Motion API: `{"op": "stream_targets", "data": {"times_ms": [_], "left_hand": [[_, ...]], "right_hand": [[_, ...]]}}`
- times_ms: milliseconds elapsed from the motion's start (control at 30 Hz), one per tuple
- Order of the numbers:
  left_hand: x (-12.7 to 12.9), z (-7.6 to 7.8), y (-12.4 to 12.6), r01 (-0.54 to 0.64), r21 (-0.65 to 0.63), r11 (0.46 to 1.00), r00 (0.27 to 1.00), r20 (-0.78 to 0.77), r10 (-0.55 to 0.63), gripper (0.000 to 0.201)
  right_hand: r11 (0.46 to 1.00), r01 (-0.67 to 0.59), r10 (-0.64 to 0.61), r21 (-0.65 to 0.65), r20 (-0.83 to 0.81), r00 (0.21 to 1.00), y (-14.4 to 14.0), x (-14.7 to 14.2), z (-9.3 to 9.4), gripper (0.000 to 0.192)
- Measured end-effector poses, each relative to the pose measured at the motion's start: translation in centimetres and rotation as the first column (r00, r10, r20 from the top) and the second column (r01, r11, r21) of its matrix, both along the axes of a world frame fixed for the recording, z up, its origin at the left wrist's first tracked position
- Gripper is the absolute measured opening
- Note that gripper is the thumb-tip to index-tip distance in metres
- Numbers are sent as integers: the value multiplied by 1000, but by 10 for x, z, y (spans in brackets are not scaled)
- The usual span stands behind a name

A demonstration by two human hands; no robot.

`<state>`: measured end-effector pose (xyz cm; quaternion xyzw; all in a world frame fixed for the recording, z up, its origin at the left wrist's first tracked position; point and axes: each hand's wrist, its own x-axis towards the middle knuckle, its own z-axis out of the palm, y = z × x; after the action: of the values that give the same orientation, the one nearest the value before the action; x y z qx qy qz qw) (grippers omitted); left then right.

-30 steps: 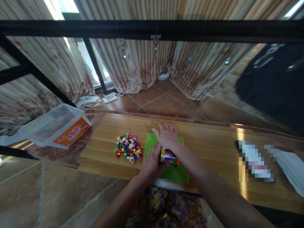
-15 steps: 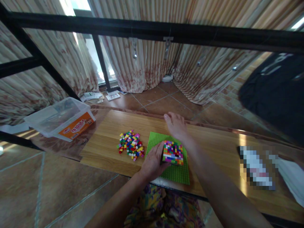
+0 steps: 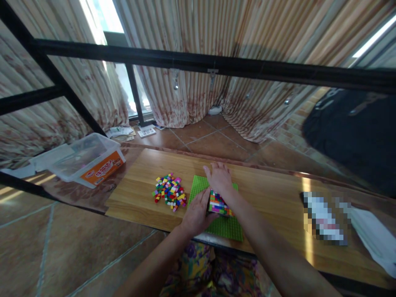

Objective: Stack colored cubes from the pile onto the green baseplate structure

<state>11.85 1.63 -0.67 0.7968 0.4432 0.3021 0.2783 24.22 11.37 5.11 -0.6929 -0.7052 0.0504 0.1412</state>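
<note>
My right hand [image 3: 220,178] flat, fingers spread, palm pressing on far part of multicoloured brick block [image 3: 219,203]. My left hand [image 3: 196,211] against block's near-left side, fingers loosely curled, gripping nothing. Block sits on green baseplate [image 3: 228,226] on wooden board [image 3: 142,185]. Loose brick pile [image 3: 169,192] just left of baseplate. Clear plastic tub [image 3: 88,160] well apart, far left.

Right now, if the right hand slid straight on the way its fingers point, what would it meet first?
The right hand points away from the person, over the far edge of the green baseplate. Beyond it looks like bare wooden table up to the far edge; nothing seems to block it.
</note>
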Motion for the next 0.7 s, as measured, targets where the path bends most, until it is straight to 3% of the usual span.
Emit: {"op": "stream_targets", "data": {"times_ms": [233, 500, 700], "left_hand": [[2, -1, -3, -7, 51, 999, 999, -37, 9, 81], [2, 0, -5, -17, 42, 999, 997, -73, 20, 84], [0, -1, -4, -2, 17, 1000, 1000, -28, 3, 86]], "right_hand": [[995, -103, 103, 2, 69, 992, -7, -2, 3, 48], [995, -60, 70, -85, 113, 991, -9, -1, 7, 43], [996, -48, 56, -80, 100, 993, -9, 0, 7, 43]]}}
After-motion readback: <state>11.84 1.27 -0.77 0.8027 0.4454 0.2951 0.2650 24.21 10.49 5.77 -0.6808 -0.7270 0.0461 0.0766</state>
